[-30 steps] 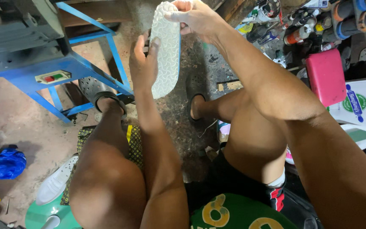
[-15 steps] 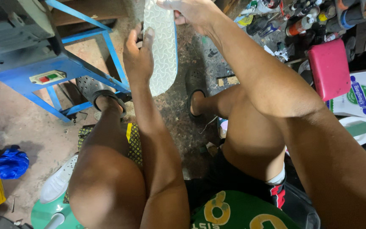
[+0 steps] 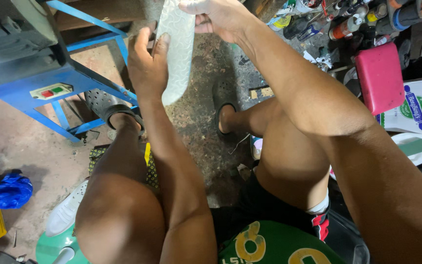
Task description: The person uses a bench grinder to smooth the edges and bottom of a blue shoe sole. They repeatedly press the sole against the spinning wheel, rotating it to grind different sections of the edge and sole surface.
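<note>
The pale, textured, elongated shoe sole (image 3: 176,49) is held up in the upper centre of the frame, between both hands and above the floor. Its long axis runs nearly vertical, top end cut off by the frame edge, rounded lower end hanging free. The left hand (image 3: 146,66) lies against its left edge about mid-length, fingers curled round the rim and thumb pressed on the face. The right hand (image 3: 218,17) closes on the upper end from the right, fingers folded over it; exactly how the fingertips grip is probably hidden behind the sole. Both hands touch it; neither is nearer.

Beneath, the stained concrete floor (image 3: 196,117) carries the person's sandalled feet. To the upper left stands a blue metal machine stand (image 3: 50,83) with a red-and-green switch. In the upper right, a pink rectangular box (image 3: 379,78) is shut, contents unseen, beside a clutter of bottles and tubes (image 3: 338,22). A crumpled blue bag (image 3: 10,190) lies at lower left.
</note>
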